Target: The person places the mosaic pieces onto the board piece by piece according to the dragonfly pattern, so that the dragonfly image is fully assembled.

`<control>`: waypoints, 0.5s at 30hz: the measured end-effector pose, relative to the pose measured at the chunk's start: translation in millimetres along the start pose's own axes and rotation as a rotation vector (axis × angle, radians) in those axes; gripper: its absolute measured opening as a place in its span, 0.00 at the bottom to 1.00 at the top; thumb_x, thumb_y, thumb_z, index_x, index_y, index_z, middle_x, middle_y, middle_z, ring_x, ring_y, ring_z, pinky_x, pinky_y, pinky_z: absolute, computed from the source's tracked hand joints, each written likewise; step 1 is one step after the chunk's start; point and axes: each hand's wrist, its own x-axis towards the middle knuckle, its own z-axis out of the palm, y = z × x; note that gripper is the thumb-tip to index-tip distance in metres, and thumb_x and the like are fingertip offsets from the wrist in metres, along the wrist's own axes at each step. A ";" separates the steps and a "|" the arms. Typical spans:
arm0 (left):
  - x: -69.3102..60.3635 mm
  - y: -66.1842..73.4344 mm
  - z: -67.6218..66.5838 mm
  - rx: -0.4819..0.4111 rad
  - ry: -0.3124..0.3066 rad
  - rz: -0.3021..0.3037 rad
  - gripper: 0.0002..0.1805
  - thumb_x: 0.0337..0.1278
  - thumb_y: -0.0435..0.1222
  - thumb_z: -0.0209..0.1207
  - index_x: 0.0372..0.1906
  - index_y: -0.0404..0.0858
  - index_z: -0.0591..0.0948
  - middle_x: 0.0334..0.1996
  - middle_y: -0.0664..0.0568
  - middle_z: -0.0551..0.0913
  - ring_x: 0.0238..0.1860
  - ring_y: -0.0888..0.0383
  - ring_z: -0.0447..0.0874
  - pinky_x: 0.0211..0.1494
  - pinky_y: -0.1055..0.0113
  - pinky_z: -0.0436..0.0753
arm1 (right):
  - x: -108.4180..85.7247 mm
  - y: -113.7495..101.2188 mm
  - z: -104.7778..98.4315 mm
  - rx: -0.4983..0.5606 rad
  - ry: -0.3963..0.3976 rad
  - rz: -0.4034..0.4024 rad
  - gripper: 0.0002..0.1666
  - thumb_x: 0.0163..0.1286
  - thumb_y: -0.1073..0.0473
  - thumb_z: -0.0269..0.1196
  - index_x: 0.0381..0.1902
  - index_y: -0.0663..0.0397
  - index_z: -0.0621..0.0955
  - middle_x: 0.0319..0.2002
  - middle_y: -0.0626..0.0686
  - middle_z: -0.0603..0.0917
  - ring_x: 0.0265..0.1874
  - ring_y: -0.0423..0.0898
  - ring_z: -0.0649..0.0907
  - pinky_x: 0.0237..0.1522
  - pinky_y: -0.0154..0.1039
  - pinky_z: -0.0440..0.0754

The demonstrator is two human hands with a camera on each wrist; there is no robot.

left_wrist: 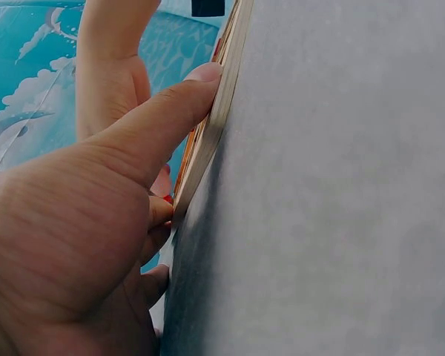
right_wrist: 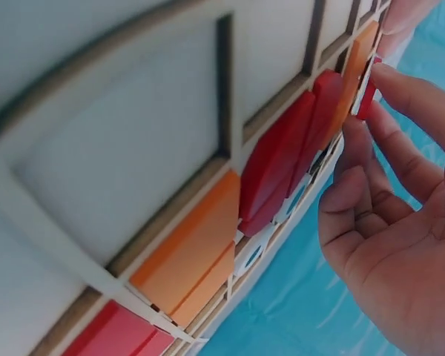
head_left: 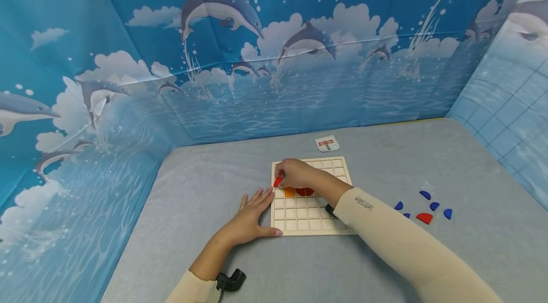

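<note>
The wooden grid board (head_left: 302, 224) lies on the grey cloth. My right hand (head_left: 296, 173) is over its upper left part and pinches a small red piece (head_left: 277, 182) between thumb and finger; the right wrist view shows the hand (right_wrist: 400, 178) with the red piece (right_wrist: 368, 98) at the board's edge. My left hand (head_left: 250, 219) lies spread at the board's left side, fingertips and thumb touching its edge. In the left wrist view the thumb of the hand (left_wrist: 81, 215) rests on the board's rim (left_wrist: 224, 111). Orange pieces (right_wrist: 193, 252) and dark red pieces (right_wrist: 282, 156) sit in the grid.
A small patterned card (head_left: 327, 143) lies behind the board. To the right are several blue pieces (head_left: 425, 194) and a red quarter-shaped piece (head_left: 425, 218) on the cloth. A dolphin-printed curtain (head_left: 257, 103) stands behind the table.
</note>
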 end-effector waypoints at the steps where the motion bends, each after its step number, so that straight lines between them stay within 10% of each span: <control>1: 0.1 0.2 -0.2 0.000 0.000 0.000 0.59 0.50 0.62 0.70 0.82 0.47 0.54 0.83 0.58 0.48 0.84 0.50 0.37 0.81 0.37 0.30 | 0.1 -0.1 0.3 -0.003 0.000 0.003 0.07 0.63 0.61 0.72 0.38 0.50 0.85 0.33 0.48 0.80 0.34 0.43 0.76 0.40 0.36 0.76; 15: 0.5 0.9 -0.9 0.006 -0.003 -0.004 0.59 0.50 0.62 0.70 0.82 0.47 0.54 0.83 0.59 0.48 0.84 0.50 0.37 0.81 0.37 0.30 | -1.5 0.9 2.1 -0.017 -0.003 0.039 0.08 0.62 0.59 0.74 0.37 0.47 0.85 0.36 0.49 0.77 0.34 0.44 0.75 0.40 0.38 0.76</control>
